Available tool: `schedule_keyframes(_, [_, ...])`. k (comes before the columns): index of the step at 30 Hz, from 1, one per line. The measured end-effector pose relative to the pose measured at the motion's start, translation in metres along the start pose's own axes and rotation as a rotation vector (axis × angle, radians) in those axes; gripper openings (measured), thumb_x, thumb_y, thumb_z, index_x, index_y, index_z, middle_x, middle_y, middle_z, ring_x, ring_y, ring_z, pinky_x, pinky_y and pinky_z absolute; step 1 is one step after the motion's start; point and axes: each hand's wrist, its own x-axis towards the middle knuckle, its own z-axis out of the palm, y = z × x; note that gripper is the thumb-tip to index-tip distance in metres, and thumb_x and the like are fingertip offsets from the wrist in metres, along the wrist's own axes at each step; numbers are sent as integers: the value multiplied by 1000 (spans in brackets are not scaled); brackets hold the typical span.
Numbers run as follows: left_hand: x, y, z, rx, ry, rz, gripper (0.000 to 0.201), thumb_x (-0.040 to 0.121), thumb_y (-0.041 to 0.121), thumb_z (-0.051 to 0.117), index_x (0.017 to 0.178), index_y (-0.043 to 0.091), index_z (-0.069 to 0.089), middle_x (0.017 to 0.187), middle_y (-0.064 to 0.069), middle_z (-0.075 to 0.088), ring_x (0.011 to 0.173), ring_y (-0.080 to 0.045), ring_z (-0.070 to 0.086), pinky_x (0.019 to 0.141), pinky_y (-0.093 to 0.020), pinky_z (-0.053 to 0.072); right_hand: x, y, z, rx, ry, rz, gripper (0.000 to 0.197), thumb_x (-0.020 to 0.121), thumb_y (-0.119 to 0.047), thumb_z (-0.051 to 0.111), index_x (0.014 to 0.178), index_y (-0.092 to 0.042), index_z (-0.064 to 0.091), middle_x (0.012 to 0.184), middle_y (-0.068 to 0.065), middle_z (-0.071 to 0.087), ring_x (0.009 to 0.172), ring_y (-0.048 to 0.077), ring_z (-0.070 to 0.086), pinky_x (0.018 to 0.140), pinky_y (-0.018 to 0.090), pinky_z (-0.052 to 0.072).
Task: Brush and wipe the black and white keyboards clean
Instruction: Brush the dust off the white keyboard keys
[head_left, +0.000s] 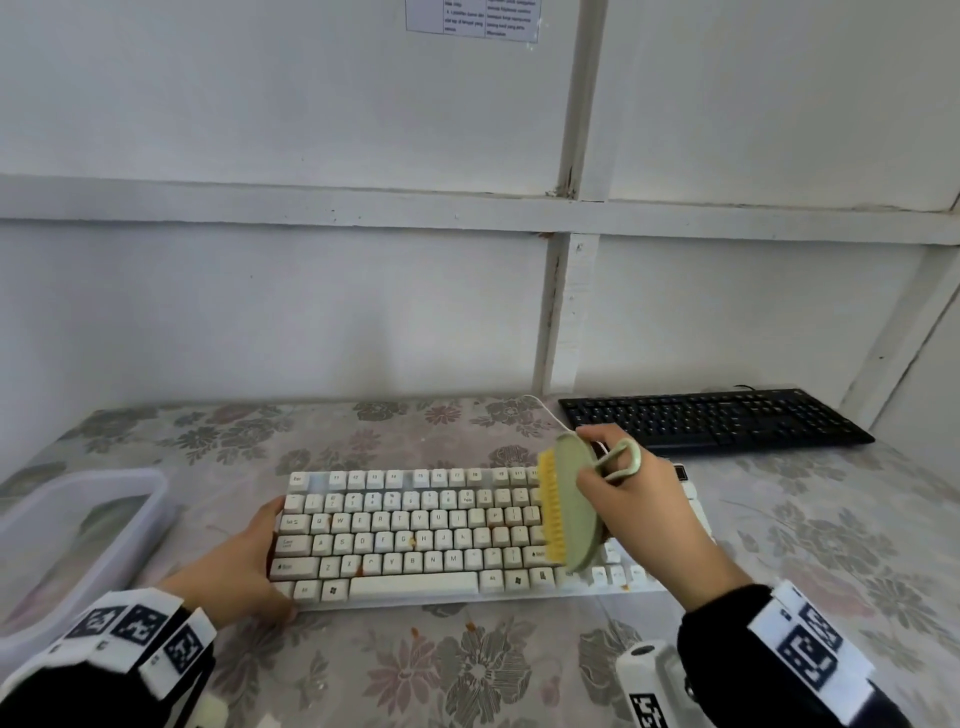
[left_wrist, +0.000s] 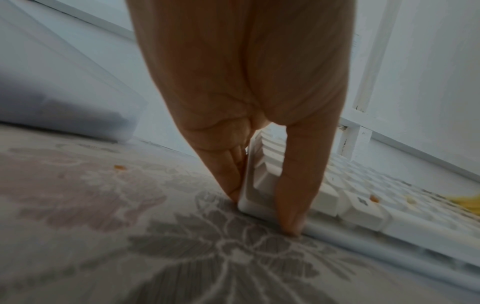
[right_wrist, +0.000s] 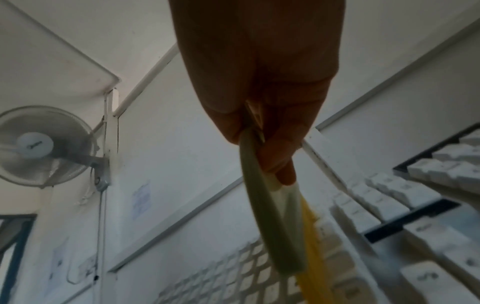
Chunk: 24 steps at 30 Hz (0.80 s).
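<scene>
R fingers: the right hand (head_left: 636, 501) gripped the brush (head_left: 569, 506), fingers (right_wrist: 279, 156) curled round its pale green back w/ the loop handle poking out by the knuckles; yellow bristles faced left, brush tipped on edge over the right end of the letter keys.
L fingers: the left hand (head_left: 239, 564) clamped the near-left corner of the white keyboard (head_left: 415, 535); fingers (left_wrist: 228, 170) straight along the side, thumb on the front edge, tips down on the worktop (head_left: 519, 670). Bracing, not lifting.
Brush handling: prob. light, stiff plastic body, soft springy bristles; best held across the back as it was, loop as backup.
White kbd handling: prob. light, rigid, slides easily on the slick floral cover, so the corner brace looked needed; keycaps could pop if scrubbed hard.
Dirt: orange crumbs/stains betw. keys near the middle rows, more specks on the worktop in front.
Black keyboard (head_left: 717, 418): far right, by the wall, well apart from both hands, untouched.
Tub (head_left: 150, 499): clear plastic, just left of the L hand; contents unclear.
Cable (head_left: 545, 408): white, ran from behind the brush toward the wall.
In the way: nothing on the keys themselves; a white cylindrical item (head_left: 649, 670) sat near the R forearm at the front edge, could get knocked on a wide stroke.
</scene>
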Motion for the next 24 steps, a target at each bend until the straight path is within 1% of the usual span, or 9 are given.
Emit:
schedule_keyframes(2, [0,0,0,2,-1,-5,124,36,19,74,143,28,11,117,8,56,106,-8,57,91,-26,48,-5,5,1,-28,-32,22,29,87,-6,51,105,-27,57,72,5,62,46,7,48,39,17,40])
schedule_keyframes(5, [0,1,1,-8,-7,-13,122,37,18,74,142,27,12,117,9,55,106,-6,55,88,-22,47,-16,12,0,-80,-129,53,23,85,-8,53,98,-25,59,62,0,55,40,5,39,38,15,31])
schedule_keyframes(8, [0,2,2,-21,-7,-11,120,40,13,74,142,26,12,116,9,55,105,-5,55,82,-17,46,-23,6,-5,-121,-199,101,17,84,-12,54,96,-22,60,68,-3,56,50,8,47,40,16,38])
schedule_keyframes(10, [1,2,2,-32,-6,-13,117,42,10,74,141,25,13,117,9,54,105,-3,54,81,-16,46,-19,-1,-9,-74,-133,100,18,84,-11,55,96,-22,62,71,-2,60,54,11,54,44,24,48])
schedule_keyframes(13, [1,-1,2,-31,-3,-21,116,46,6,75,142,25,13,117,9,54,105,-4,55,82,-17,46,-10,-12,-11,4,-16,23,29,85,-6,53,103,-27,61,71,-1,61,50,12,54,42,28,51])
schedule_keyframes(17, [1,-2,2,-24,7,-19,113,49,4,74,140,28,13,114,7,59,102,-6,59,82,-20,49,4,-18,-4,50,57,-43,33,88,-7,51,114,-25,57,83,1,65,56,8,59,39,18,46])
schedule_keyframes(21, [2,-4,1,-2,8,-22,112,50,7,77,139,31,12,115,8,59,104,-7,60,92,-28,50,7,-11,4,7,22,-23,31,89,-7,49,111,-27,56,86,11,67,69,30,66,50,35,57])
schedule_keyframes(22, [3,-6,1,4,8,-23,115,48,9,77,141,31,12,117,8,59,106,-8,60,95,-31,49,5,-9,6,-2,7,-8,30,88,-7,49,107,-29,55,85,12,66,70,32,67,52,38,58])
schedule_keyframes(24, [3,-7,1,-1,4,-16,119,44,13,78,142,29,13,119,7,59,109,-9,59,98,-35,48,0,-3,9,-36,-18,-1,29,87,-6,50,102,-30,54,78,9,65,62,27,64,47,33,56])
